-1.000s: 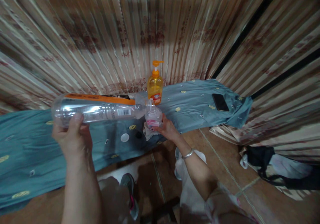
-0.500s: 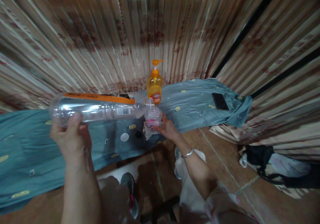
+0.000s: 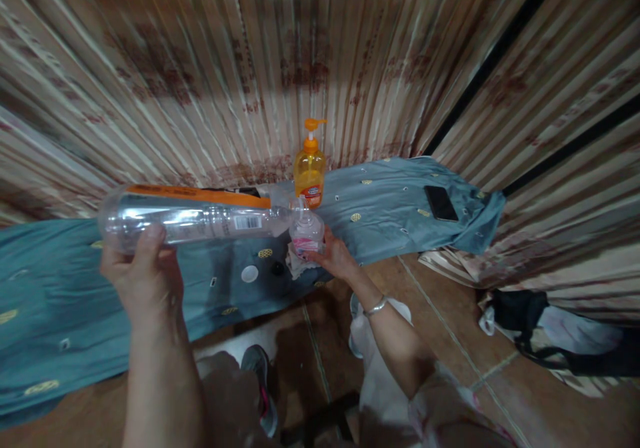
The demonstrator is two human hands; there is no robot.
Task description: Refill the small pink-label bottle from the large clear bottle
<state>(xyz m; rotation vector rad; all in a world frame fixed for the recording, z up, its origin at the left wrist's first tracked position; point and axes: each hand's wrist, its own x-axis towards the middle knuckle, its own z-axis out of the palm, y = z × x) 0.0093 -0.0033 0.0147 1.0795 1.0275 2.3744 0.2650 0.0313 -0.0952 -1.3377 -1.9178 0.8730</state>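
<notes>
Striped curtains are hanging behind a surface [image 3: 400,201] draped in blue cloth. The left hand [image 3: 143,275] is gripping a large clear bottle [image 3: 195,218] tipped level, its mouth meeting a small bottle [image 3: 307,231] clasped upright by the right hand [image 3: 336,256]. Pouring seems underway; steady alignment is needed next.

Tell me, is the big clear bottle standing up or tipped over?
Tipped on its side. The left hand holds the big clear bottle level, its mouth at the small bottle in the right hand.
</notes>
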